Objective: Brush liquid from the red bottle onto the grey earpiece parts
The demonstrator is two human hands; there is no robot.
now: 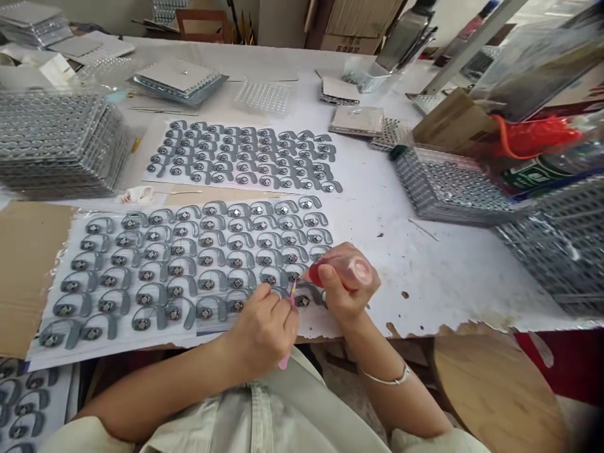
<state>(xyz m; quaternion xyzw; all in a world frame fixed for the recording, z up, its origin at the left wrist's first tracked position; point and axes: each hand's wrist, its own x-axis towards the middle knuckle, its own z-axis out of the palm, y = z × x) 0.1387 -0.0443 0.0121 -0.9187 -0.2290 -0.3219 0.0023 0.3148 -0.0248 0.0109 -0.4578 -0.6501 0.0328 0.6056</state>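
Head view: the person's left hand (262, 328) held a slim pink-handled tool (285, 340) with a yellow tip, its fingers (264, 302) pressed together in a pinch around the shaft. The right hand (343, 284) gripped a translucent red squeeze bottle (352, 270) with fingers curled around its body and its red nozzle pointing down and left, just beside the tool tip. Both hands were over the lower right of a white backing sheet (117, 347), which lay on cardboard (28, 277) and carried rows of curved grey hook-shaped pieces (302, 301), each set with a round silvery faceted centre. The tool tip was at one such piece; contact could not be confirmed. A second sheet of like pieces (155, 179) lay beyond, on a white table (425, 270), with a stack of silvery mesh sheets (56, 141) to the left.
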